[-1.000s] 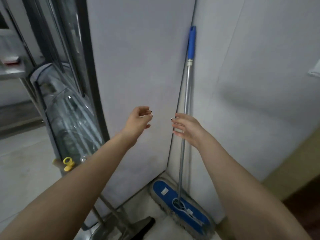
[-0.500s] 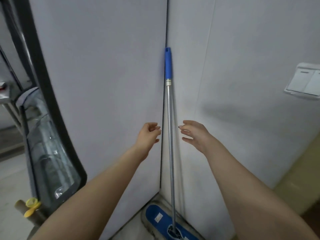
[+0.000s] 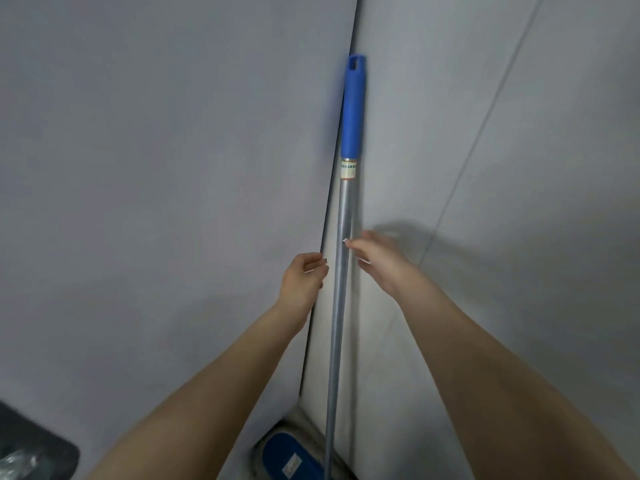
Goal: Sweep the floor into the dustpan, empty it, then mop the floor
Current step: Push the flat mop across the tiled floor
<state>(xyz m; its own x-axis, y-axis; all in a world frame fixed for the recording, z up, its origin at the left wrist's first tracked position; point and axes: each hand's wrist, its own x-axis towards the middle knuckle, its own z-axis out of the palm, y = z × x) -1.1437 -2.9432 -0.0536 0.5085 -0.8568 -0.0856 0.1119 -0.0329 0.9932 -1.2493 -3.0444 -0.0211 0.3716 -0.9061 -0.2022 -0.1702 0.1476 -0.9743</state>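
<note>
A mop leans upright in the corner between two grey walls. Its silver pole (image 3: 341, 306) carries a blue grip (image 3: 354, 109) at the top, and the flat blue mop head (image 3: 289, 457) lies on the floor at the bottom edge. My left hand (image 3: 303, 280) is just left of the pole with loosely curled fingers, holding nothing. My right hand (image 3: 375, 259) is just right of the pole, fingers extended, one fingertip at the pole. Neither hand grips the mop.
Grey wall panels fill the view on both sides of the corner seam (image 3: 332, 202). A dark rounded frame with glass (image 3: 34, 452) shows at the bottom left corner.
Both hands have closed in on the pole from either side. The view has moved nearer to the corner, so the glass cabinet at the left and the switch at the right have left the frame.
</note>
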